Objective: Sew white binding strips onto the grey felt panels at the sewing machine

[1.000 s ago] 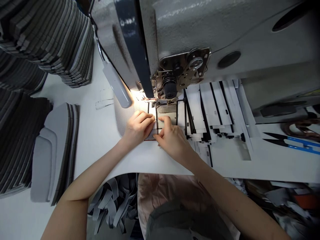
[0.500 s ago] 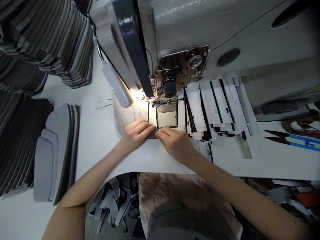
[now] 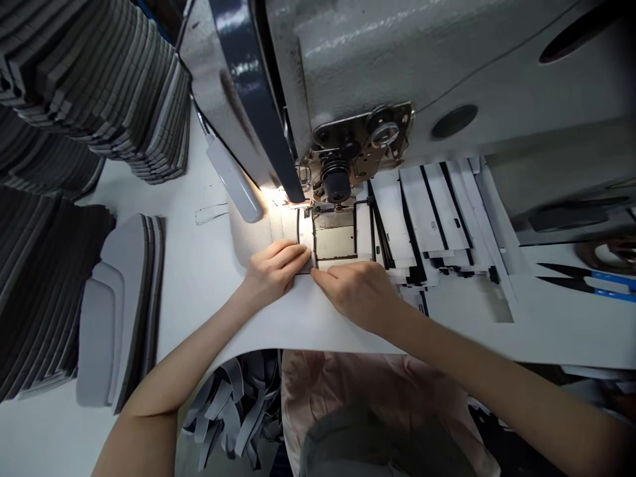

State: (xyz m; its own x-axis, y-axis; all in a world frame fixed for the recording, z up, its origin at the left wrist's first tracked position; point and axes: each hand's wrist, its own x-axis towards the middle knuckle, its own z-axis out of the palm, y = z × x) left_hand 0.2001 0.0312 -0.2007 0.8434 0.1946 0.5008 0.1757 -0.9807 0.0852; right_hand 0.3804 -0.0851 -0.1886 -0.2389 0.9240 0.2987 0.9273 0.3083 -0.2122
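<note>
On the bench (image 3: pixel 278 328), the grey panel (image 3: pixel 253 238) lies at eleven o'clock from the left hand (image 3: pixel 276 268), which presses it, grip unclear; towards four o'clock, the right hand (image 3: pixel 362 291) pinches its near corner.

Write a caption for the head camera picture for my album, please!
Left hand on grey cloth, right hand at its edge, at a big sewing machine.

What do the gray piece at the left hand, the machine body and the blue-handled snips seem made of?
Gray piece: matte fabric, apparently woven, with fine texture.
Machine body: probably painted metal, gray, pebbled, with glossy highlights.
Snips: thin dark blades, likely metal; blue handles, perhaps plastic.
</note>
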